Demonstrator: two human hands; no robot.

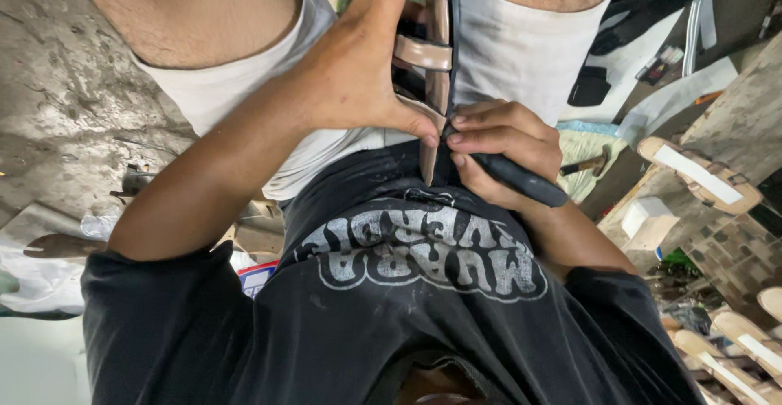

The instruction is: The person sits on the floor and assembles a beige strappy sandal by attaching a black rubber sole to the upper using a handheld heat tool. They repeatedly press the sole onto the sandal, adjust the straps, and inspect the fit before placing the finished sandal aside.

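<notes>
A brown strappy sandal (430, 55) is clamped in the left hand (358, 79) between the knees, while just below it a black-handled tool (513, 179) is gripped by the right hand (501, 148); strap work appears unfinished.

thighs (521, 47) flank strappy sandal (432, 55), hammer (588, 163) rightward

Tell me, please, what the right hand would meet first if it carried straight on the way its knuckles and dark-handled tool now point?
The right hand points at the brown strapped sandal piece and the left hand. Its fingertips already seem to touch the left thumb there, so it would likely meet those first; depth is unclear.
</notes>
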